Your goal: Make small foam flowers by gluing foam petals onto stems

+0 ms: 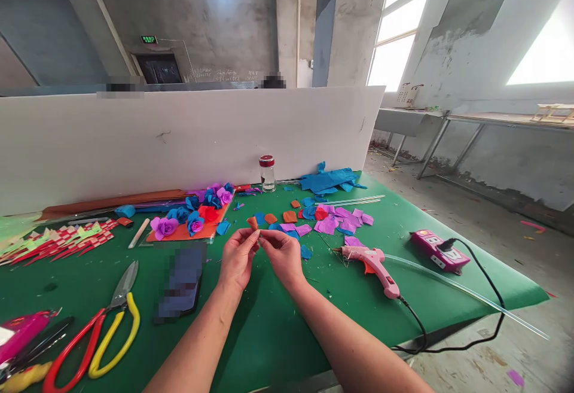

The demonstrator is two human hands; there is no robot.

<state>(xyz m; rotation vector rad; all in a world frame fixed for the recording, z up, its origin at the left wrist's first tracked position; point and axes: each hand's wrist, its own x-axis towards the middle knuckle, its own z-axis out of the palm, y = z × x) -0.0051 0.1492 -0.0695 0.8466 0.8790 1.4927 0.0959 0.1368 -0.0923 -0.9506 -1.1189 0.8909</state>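
Observation:
Over the middle of the table, my left hand (239, 256) and my right hand (283, 256) meet at the fingertips, both closed in a pinch. A small orange-brown paper petal (252, 223) sticks up from my left fingertips. Whatever lies between my right fingertips is hidden. Just beyond my hands are scattered paper petals: orange-brown (289, 217), purple (327, 225) and blue (306, 252). A pink glue gun (371, 262) lies to the right of my right hand, with a clear glue stick (448, 288) behind it. Finished paper flowers (196, 224) rest on an orange sheet to the left.
Left of my arms lie a phone (182, 279), red-and-yellow-handled scissors (114, 315) and a magenta item (29, 333). A lidded glass jar (267, 174) and blue paper (329, 181) stand near the white board (188, 142). A corded pink box (438, 250) sits near the right edge.

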